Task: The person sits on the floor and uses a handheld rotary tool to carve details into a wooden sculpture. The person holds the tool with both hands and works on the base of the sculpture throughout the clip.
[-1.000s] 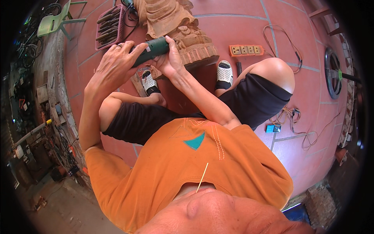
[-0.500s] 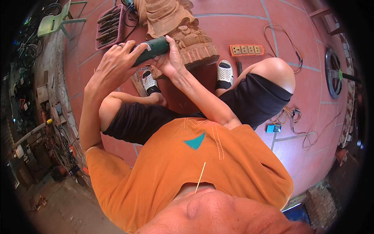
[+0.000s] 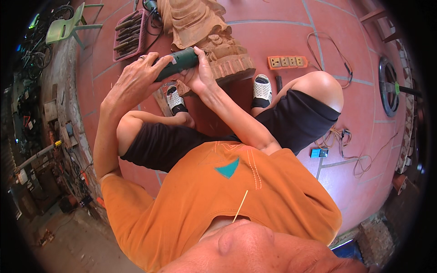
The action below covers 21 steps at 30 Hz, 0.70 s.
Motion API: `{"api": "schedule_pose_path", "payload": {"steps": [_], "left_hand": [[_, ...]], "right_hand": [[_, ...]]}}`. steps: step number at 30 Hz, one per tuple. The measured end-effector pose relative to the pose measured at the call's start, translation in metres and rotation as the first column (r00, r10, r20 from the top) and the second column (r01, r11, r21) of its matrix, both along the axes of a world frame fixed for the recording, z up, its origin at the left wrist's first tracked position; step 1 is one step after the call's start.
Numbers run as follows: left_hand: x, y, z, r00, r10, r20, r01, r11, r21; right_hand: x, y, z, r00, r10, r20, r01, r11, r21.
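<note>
Both of my hands are closed around a dark green, barrel-shaped power tool point(image 3: 184, 59), held at a slant in front of a carved wooden statue point(image 3: 207, 32). My left hand point(image 3: 140, 75) grips its lower left end, with the fingers bent over the top. At the other end, my right hand point(image 3: 198, 75) wraps the body from the right, thumb up along the rim. The tool's working end is hidden behind my left hand, so I cannot tell whether it touches anything. The statue's ridged base point(image 3: 232, 68) lies just beyond my right hand.
A pink basket point(image 3: 115, 43) of chisel-like tools stands left of the statue. An orange power strip point(image 3: 287, 62) and a short black cylinder point(image 3: 279, 82) lie to the right. Looped cables point(image 3: 337, 136) trail on the red tiles. A green chair point(image 3: 63, 29) is at far left.
The whole view has shifted slightly, placing the floor things a little lower in the picture. Both hands keep their hold on the power tool, with little visible movement.
</note>
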<state>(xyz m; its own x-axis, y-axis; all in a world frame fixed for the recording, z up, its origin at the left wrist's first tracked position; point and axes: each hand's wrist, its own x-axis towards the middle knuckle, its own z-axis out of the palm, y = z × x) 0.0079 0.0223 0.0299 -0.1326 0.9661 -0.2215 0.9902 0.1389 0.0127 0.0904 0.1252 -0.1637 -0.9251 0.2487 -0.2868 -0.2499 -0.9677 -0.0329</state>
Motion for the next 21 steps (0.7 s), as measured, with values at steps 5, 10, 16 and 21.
{"api": "schedule_pose_path", "payload": {"steps": [5,10,16,21], "left_hand": [[-0.001,-0.001,0.001,1.0,0.002,0.008,-0.002,1.0,0.015],[-0.001,-0.001,0.004,1.0,0.016,-0.008,-0.016,1.0,0.003],[-0.005,-0.001,0.001,0.999,-0.006,-0.043,0.008,0.999,0.046],[-0.01,0.003,-0.002,0.997,-0.065,-0.041,0.068,0.994,0.083]], "right_hand": [[0.001,0.0,0.003,1.0,0.003,-0.017,-0.003,1.0,0.006],[-0.003,0.0,0.004,1.0,-0.014,-0.023,0.014,1.0,0.004],[-0.005,0.006,0.003,0.999,0.003,-0.051,-0.001,0.999,0.034],[-0.006,0.007,0.004,1.0,-0.02,-0.005,0.02,1.0,0.023]]}}
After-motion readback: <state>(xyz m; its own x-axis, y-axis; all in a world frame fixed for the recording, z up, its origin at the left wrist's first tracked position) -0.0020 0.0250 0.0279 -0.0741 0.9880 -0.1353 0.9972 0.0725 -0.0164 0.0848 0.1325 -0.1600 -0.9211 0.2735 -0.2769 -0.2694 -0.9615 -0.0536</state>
